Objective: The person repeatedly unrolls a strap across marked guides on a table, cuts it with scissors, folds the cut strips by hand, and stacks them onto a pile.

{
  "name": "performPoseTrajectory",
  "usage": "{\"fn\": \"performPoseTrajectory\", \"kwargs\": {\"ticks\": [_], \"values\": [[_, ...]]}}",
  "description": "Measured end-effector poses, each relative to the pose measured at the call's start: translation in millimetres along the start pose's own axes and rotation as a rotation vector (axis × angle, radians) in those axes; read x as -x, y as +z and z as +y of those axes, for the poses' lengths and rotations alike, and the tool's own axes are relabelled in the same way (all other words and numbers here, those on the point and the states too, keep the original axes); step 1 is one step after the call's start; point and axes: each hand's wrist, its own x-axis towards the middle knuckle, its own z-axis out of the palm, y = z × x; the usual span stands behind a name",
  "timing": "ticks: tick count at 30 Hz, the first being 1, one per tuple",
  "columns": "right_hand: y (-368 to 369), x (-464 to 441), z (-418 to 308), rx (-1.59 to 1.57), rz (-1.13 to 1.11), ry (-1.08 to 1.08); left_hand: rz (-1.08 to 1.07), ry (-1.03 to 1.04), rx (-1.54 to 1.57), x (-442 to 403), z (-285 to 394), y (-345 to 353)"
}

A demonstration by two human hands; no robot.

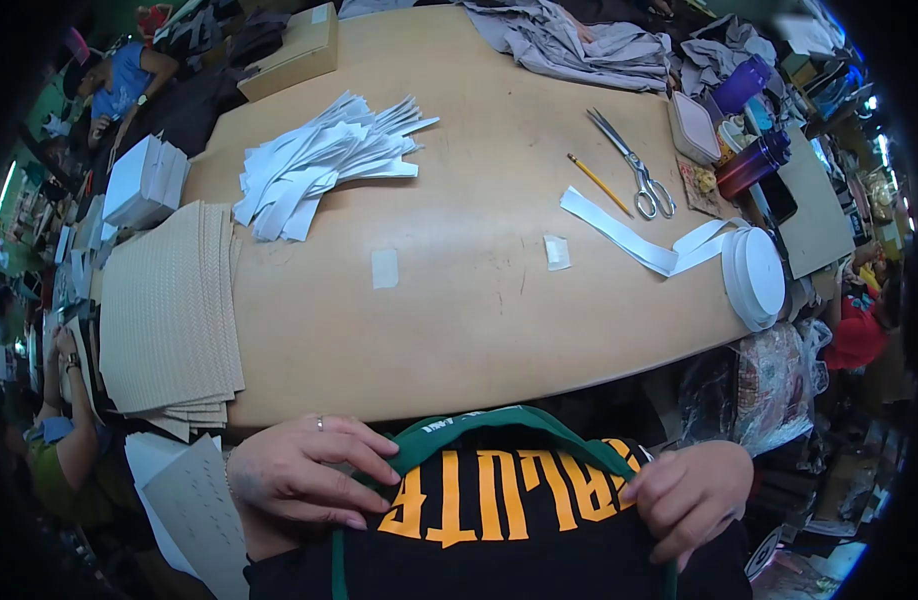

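A person holds a green band (459, 430) arched across the chest of a black shirt with yellow lettering (499, 495), just off the near edge of a wooden table (449, 340). The left hand (319, 470), fingers bent, pinches the band at one end of the arch; the right hand (691, 495), fingers folded, pinches it at the other, a two-point hold that apparently keeps the span spread. Whether the arch touches the table cannot be told. Scissors (634, 165) lie handles toward the person, likely for easy pick-up, beside a pencil (601, 186). A white roll (754, 278) sits at the right edge, its tail turned inward; tan sheets (169, 310) line the left. Between them, broad open wood leaves the hands room forward, while the table's edge crowds the band.
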Motion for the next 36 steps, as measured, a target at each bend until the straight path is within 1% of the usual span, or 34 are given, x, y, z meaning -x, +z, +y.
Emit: {"fn": "performPoseTrajectory", "kwargs": {"ticks": [1,2,5,7,9,11,12,16,18,20,21,23,24,25,26,27,30,33,34,35,36], "values": [[-4,0,-4,-0.027,-0.055,-0.027,0.004,0.046,-0.008,-6,0,3],[-7,-2,-8,0.041,-0.047,-0.045,-0.011,0.116,0.03,-14,-3,5],[-14,4,-10,0.05,-0.135,-0.053,-0.056,0.134,0.023,-33,0,7],[-14,12,-5,0.008,-0.126,-0.059,-0.058,0.171,0.017,-44,2,11],[-18,16,-4,0.001,-0.142,-0.072,-0.103,0.148,0.013,-50,1,15],[-21,7,-3,0.032,-0.083,-0.167,-0.102,0.165,-0.003,-54,-2,19],[-20,9,-1,-0.006,-0.056,-0.168,-0.107,0.166,-0.013,-55,-4,21],[-27,8,-3,-0.019,-0.08,-0.181,-0.071,0.278,0.028,-57,-5,24],[-31,10,-5,0.0,-0.071,-0.202,-0.156,0.335,0.102,-61,7,19],[-38,25,-9,0.053,-0.097,-0.178,-0.24,0.411,0.176,-66,17,17],[-40,31,-12,0.081,-0.103,-0.163,-0.274,0.406,0.096,-67,21,17],[-43,33,-25,0.14,-0.066,-0.16,-0.359,0.328,0.024,-73,33,15],[-43,36,-31,0.173,-0.014,-0.172,-0.345,0.316,0.022,-74,37,15],[-43,40,-36,0.205,0.035,-0.184,-0.44,0.296,0.035,-72,40,12],[-43,43,-41,0.227,0.07,-0.206,-0.439,0.265,-0.055,-71,48,10],[-44,45,-45,0.246,0.103,-0.229,-0.433,0.232,-0.144,-70,55,9],[-38,57,-53,0.222,0.226,-0.357,-0.253,0.03,-0.054,-65,53,16],[-36,66,-58,0.234,0.331,-0.505,-0.188,0.044,-0.029,-51,43,25],[-34,67,-60,0.266,0.365,-0.534,-0.129,0.09,-0.017,-47,40,28],[-33,68,-62,0.3,0.398,-0.565,0.035,0.153,0.023,-40,39,34],[-36,68,-68,0.306,0.352,-0.535,0.197,0.214,0.058,-32,38,42]]}}
